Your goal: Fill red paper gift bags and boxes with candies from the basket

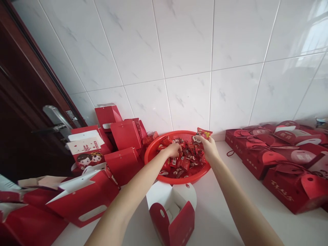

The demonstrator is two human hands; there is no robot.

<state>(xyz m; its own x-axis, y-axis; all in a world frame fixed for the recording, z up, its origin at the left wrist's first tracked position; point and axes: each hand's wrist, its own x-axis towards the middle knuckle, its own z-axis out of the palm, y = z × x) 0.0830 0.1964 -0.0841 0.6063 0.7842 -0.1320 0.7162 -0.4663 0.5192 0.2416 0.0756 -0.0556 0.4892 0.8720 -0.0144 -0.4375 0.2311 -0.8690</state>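
A round red plastic basket (153,150) holds many small red wrapped packets (185,163). My left hand (174,150) reaches into it, fingers curled down among the packets; whether they grip one is hidden. At the basket's right rim, my right hand (208,145) is closed on a red packet (204,132) with yellow print, held between thumb and fingers. Just in front of the basket stands an open red box (183,223) with a white inside and raised flaps.
Open red boxes (125,165) crowd the left side, near a dark door (23,102) with a metal handle. Closed red boxes (287,189) with cords stand in rows at the right. A white tiled wall (189,95) rises behind the white surface (222,201).
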